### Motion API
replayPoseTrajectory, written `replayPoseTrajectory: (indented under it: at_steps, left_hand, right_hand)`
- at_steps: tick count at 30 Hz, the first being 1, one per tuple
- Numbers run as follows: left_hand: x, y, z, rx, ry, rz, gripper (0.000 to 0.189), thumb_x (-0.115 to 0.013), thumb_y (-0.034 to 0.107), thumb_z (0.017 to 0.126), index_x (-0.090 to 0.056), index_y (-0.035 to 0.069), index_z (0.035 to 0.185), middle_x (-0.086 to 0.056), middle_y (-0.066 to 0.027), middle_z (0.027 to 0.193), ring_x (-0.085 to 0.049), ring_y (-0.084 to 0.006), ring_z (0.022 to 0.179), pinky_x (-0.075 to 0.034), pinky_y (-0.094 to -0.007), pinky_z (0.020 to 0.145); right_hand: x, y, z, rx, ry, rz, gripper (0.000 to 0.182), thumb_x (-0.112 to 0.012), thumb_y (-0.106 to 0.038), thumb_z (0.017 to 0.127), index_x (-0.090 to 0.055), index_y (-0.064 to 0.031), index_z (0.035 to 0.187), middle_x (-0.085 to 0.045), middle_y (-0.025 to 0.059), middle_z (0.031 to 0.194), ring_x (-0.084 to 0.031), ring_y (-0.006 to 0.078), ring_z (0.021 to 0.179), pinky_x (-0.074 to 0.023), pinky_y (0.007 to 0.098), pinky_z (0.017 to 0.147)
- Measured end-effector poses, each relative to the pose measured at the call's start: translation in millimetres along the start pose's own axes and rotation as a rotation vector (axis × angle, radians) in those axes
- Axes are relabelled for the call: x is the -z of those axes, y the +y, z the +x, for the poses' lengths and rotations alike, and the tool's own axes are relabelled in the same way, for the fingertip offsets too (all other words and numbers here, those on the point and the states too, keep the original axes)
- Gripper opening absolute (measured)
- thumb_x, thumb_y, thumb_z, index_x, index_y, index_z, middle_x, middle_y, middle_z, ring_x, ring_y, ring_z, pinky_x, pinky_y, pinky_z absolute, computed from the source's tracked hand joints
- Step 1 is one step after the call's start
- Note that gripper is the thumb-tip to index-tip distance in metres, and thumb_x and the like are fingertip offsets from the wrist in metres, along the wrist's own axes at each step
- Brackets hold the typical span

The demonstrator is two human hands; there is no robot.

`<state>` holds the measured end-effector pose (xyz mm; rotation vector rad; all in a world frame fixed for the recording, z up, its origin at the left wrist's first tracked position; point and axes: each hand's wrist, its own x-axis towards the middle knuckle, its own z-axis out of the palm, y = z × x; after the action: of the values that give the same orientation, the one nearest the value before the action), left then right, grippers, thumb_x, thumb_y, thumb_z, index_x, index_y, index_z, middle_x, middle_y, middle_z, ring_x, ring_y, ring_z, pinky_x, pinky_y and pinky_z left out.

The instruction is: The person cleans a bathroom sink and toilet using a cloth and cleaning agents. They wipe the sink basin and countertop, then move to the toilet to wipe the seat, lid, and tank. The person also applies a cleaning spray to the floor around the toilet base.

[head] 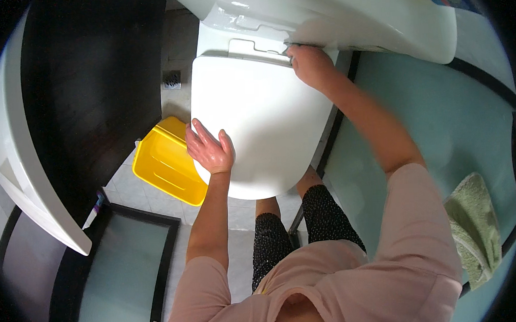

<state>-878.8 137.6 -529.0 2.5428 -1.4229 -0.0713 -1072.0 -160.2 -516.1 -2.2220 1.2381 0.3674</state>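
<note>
A closed white toilet lid [260, 113] lies before me. My left hand [209, 148] rests on the lid's left edge with its fingers apart; it looks wet and holds nothing. Behind the lid, at the right end of the hinge cover [252, 47], my right hand [312, 64] has its fingers closed on a small greyish cloth [287, 51]. Most of that cloth is hidden under the fingers, so its exact kind is hard to tell. The white toilet tank [342, 16] rises just past my right hand.
A yellow plastic bin [166, 166] is on the tiled floor left of the toilet, near a floor drain [172, 80]. At far left is a white basin [20, 143] above a dark cabinet [92, 91]. A green towel [476, 232] hangs by the frosted glass panel [394, 92] on the right.
</note>
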Motion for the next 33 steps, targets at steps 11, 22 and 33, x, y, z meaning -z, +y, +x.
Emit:
replayPoseTrajectory:
  at_steps: [11,22,33]
  left_hand:
    - [3,1,1,0.003,-0.011,0.033,0.074,-0.052,0.042,0.097,-0.03,0.001,0.154,-0.039,-0.0333,0.145,-0.044,-0.0484,0.127,-0.034,-0.057,0.105]
    - [3,2,2,0.003,-0.01,0.016,0.074,-0.054,0.04,0.096,-0.03,0.001,0.154,-0.039,-0.0337,0.144,-0.044,-0.0484,0.127,-0.034,-0.0569,0.104]
    - [3,2,6,-0.017,0.007,-0.015,0.076,-0.058,0.036,0.093,-0.03,0.0,0.154,-0.038,-0.0336,0.144,-0.043,-0.0483,0.127,-0.033,-0.0569,0.104]
  right_hand:
    - [2,8,-4,0.017,-0.004,-0.013,0.031,-0.056,-0.007,0.093,-0.065,-0.0125,0.122,-0.069,0.0186,0.095,-0.067,0.0353,0.088,-0.0526,0.0462,0.08]
    - [6,1,4,0.044,-0.034,-0.005,0.024,-0.055,-0.007,0.096,-0.062,-0.0105,0.118,-0.069,0.0187,0.097,-0.067,0.0366,0.09,-0.0526,0.0445,0.079]
    - [-4,-52,42,0.074,0.076,0.039,0.017,-0.054,-0.011,0.097,-0.071,-0.0101,0.1,-0.07,0.0168,0.093,-0.067,0.037,0.088,-0.0525,0.047,0.079]
